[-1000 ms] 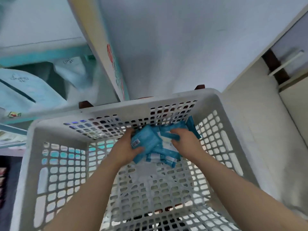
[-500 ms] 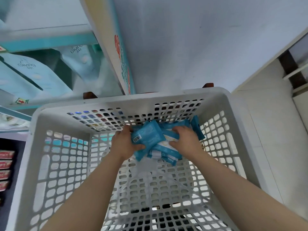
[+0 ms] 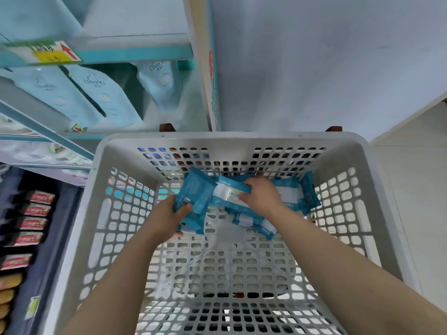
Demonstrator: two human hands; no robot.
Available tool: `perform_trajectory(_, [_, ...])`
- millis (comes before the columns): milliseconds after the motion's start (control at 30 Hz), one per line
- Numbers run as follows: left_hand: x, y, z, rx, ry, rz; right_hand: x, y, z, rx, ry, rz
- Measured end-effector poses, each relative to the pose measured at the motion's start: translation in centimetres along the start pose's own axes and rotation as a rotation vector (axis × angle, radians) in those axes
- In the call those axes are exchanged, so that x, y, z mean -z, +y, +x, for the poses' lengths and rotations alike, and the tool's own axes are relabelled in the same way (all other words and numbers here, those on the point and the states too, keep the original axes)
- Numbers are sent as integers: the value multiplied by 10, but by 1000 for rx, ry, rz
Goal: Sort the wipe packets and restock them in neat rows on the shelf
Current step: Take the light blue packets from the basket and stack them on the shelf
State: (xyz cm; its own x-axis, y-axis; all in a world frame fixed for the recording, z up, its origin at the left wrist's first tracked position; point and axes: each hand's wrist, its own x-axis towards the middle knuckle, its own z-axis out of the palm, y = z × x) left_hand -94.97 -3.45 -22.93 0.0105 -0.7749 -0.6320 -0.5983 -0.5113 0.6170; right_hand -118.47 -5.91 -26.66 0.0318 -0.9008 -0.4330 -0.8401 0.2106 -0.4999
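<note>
Inside the basket (image 3: 229, 139), toward its far wall, both hands are seen among the packets (image 3: 290, 193). A tilted stack (image 3: 197, 198) of blue packets, barcode up, is gripped by the left hand (image 3: 167, 215), with the thumb curled over the top and the fingers underneath. The stack is held at the left of the pile. Just right of it, a packet (image 3: 227, 193) with a white label is pinched by the right hand (image 3: 262, 198), fingers curled over its far edge and thumb pressed on the label. More packets are heaped under and right of that hand, against the far wall. Beyond the basket's far left corner, a shelf (image 3: 135, 54) is stocked with pale pouches (image 3: 96, 93).
</note>
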Motion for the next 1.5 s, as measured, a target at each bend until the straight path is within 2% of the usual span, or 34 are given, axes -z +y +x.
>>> perform_trajectory(200, [17, -10, -14, -16, 135, 104, -6, -22, 0, -12, 38, 38])
perform_trajectory(400, [40, 0, -55, -121, 303, 105, 28, -73, -38, 150, 62, 7])
perform_trajectory(533, [74, 5, -98, -247, 454, 6, 63, -123, -78, 273, 188, -18])
perform_trajectory(733, [153, -23, -163, -348, 611, -340, 74, -232, -128, 502, 346, -29])
perform_trajectory(867, [223, -79, -208, -343, 621, -662, 43, -332, -156, 629, 398, -77])
perform_trajectory(967, [278, -133, -239, -321, 658, -803, 5, -414, -172, 712, 394, -73])
perform_trajectory(1133, [365, -223, -295, -264, 854, -875, -63, -547, -199, 862, 323, 3])
perform_trajectory(1267, [423, -279, -329, -222, 1097, -877, -113, -637, -210, 973, 240, 37])
perform_trajectory(1500, [521, -354, -333, -161, 1403, -885, -193, -773, -183, 1096, 130, 75])
